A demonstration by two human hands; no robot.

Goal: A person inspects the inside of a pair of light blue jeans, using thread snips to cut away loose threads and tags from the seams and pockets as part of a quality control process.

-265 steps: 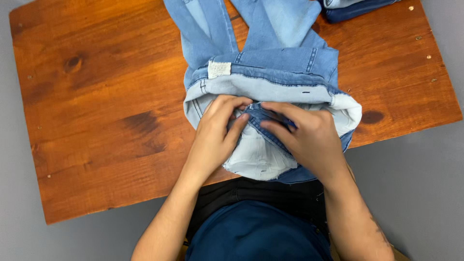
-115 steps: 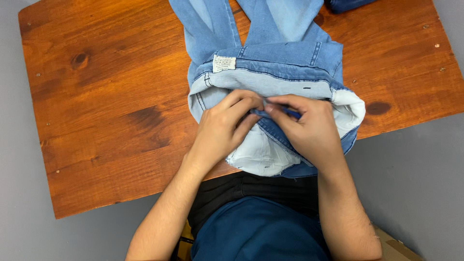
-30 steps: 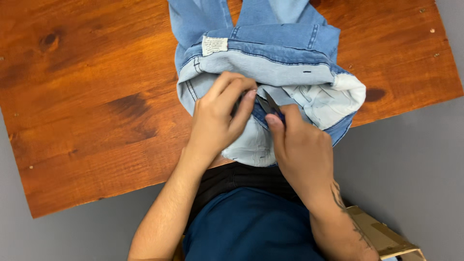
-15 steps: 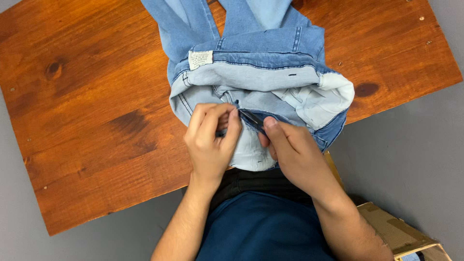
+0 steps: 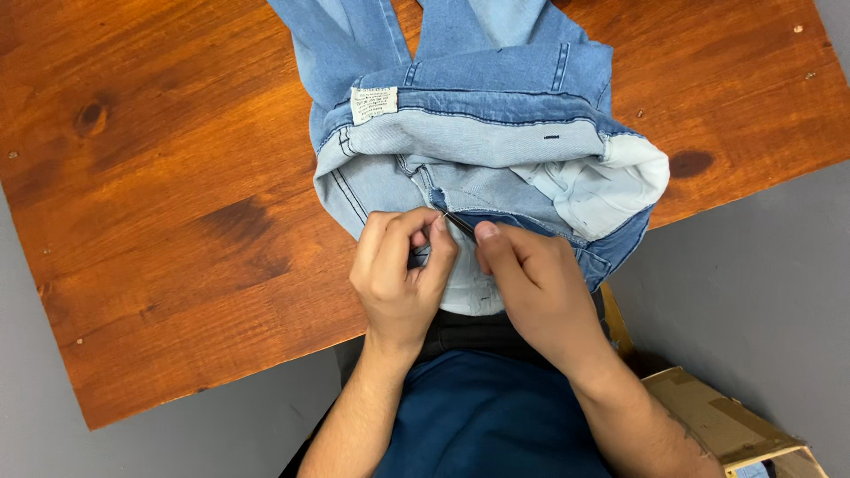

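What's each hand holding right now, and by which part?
Both hold the jeans at the fly, near the open waistband. Left hand pinches the fabric edge; right hand pinches the opposite side, thumb beside a small dark part, likely the zipper.

One pair of jeans (image 5: 496,115), one wooden table (image 5: 159,195), one cardboard box (image 5: 717,420), two hands (image 5: 403,274)

This looks like a plain garment workroom or sorting area rather than a home. A bare, knotty wooden table (image 5: 159,221) with visible screw heads stands on a smooth grey floor (image 5: 761,292). Light blue jeans (image 5: 496,115) lie at twelve o'clock, and an open cardboard box (image 5: 717,425) sits at five o'clock.
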